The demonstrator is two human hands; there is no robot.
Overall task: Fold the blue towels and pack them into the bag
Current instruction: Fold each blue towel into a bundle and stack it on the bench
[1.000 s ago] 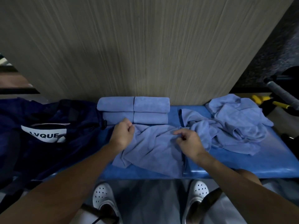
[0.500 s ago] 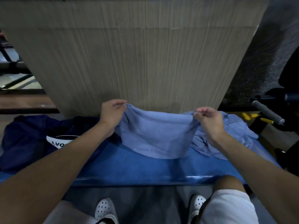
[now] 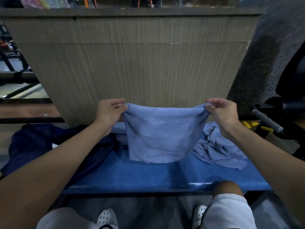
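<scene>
- Two hands hold one pale blue terry towel (image 3: 158, 134) up in front of you, stretched flat between them.
- Your left hand (image 3: 109, 111) pinches the towel's top left corner between thumb and curled fingers.
- Your right hand (image 3: 222, 113) pinches the top right corner in the same way, its fingers curled over the hem.
- The top edge sags slightly between your hands, and the cloth hangs down like a curtain.
- Faint lettering reading "YOGA FITNESS" runs along the towel's lower part, and the bottom hem hangs at the surface of the bright blue padded bench (image 3: 148, 177).
- A crumpled heap of pale blue towels (image 3: 217, 149) lies unfolded on the bench to the right, just beside the hanging towel.
- A dark navy fabric bag (image 3: 33, 146) slumps on the left end of the bench, partly under your left forearm.
- A strip of pale blue cloth (image 3: 118, 129) shows behind the towel's left edge; too little is visible to tell how it lies.
- A grey wood-grain panel (image 3: 132, 63) stands upright behind the bench.
- Your white perforated clogs (image 3: 107, 218) show on the floor below.
</scene>
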